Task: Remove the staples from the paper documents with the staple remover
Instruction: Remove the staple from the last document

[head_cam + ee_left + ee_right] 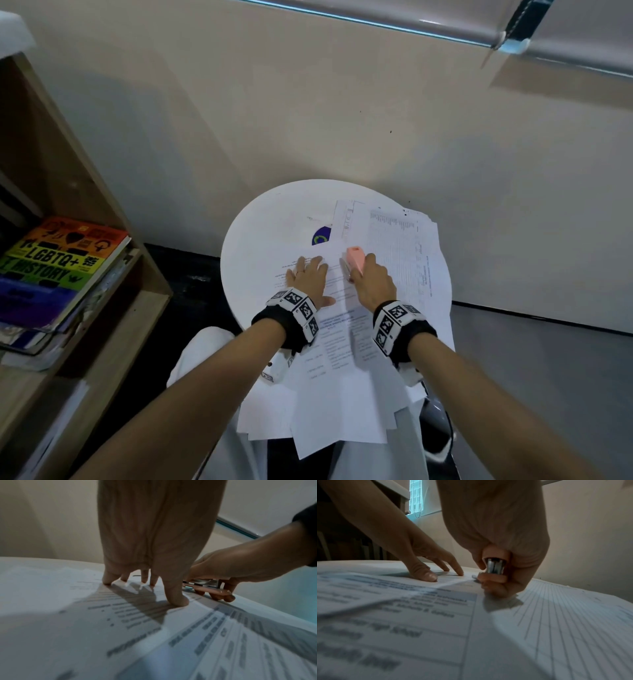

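A pink staple remover [354, 262] with metal jaws is gripped in my right hand [371, 279], its tip down at the top corner of a printed document [337, 291] on the round white table [267, 222]. In the right wrist view the remover [494, 565] shows between curled fingers, metal part facing the camera. My left hand [306, 277] presses flat on the same document just left of the remover, fingers spread; in the left wrist view its fingertips [176, 600] touch the page and the remover [205, 586] lies to the right. The staple itself is hidden.
More papers lie fanned out: a lined sheet stack [404, 246] at the right, others hanging over the near edge [329, 411] onto my lap. A wooden shelf [68, 205] with a rainbow-covered book [58, 260] stands at the left. A wall is close behind the table.
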Demonstrator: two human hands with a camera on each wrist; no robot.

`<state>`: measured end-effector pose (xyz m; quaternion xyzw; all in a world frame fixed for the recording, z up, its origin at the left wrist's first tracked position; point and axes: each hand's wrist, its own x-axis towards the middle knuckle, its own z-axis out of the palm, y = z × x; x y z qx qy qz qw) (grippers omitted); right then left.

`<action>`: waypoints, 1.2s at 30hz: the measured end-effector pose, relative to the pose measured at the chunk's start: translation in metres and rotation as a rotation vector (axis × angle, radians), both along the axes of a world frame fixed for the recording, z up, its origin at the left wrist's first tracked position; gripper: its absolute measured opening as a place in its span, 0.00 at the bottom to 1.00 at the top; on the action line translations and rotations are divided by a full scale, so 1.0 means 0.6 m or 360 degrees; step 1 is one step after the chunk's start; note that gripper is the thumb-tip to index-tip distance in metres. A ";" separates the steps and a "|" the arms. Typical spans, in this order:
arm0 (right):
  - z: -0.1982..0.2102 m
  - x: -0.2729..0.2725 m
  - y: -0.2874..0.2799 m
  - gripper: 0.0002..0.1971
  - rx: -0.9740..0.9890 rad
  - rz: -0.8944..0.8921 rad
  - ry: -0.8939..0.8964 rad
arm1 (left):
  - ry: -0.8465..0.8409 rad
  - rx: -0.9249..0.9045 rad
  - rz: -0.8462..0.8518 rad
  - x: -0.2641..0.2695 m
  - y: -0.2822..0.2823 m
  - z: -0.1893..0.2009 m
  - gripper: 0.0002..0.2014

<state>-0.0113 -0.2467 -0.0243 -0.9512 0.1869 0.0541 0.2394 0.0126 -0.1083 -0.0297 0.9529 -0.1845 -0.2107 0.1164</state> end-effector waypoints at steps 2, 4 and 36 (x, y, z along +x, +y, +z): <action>-0.002 0.002 0.003 0.18 -0.0030 0.0019 -0.0008 | 0.0038 0.0045 -0.0039 0.003 -0.004 0.002 0.39; -0.004 0.007 0.005 0.18 -0.0051 0.0020 -0.0009 | 0.0057 0.0074 -0.0045 0.007 -0.009 0.001 0.39; 0.025 0.070 0.024 0.16 0.0018 -0.0034 -0.0291 | 0.0136 0.0071 -0.0047 0.013 -0.016 0.008 0.32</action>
